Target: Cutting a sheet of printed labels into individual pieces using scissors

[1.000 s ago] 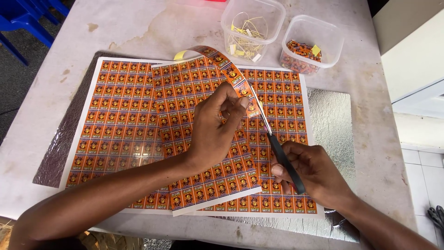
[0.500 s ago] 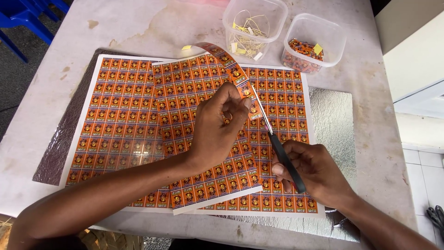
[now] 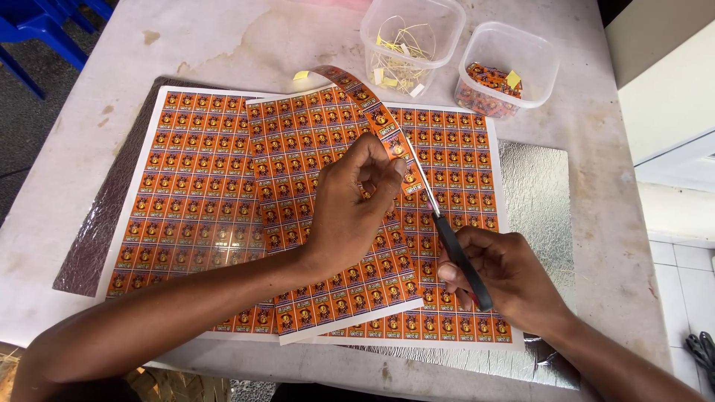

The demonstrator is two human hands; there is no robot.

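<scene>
Person, head-camera view: two bare forearms enter from the lower edge of the frame, each ending in an ungloved hand, the left hand (image 3: 350,216) and the right hand (image 3: 506,279). No sleeve, cuff, watch, ring, bracelet or glove shows on either arm as far up as the frame reaches. Fingernails are short and plain where visible, and both arms are slim, with knuckles and wrist bones clearly outlined.
</scene>
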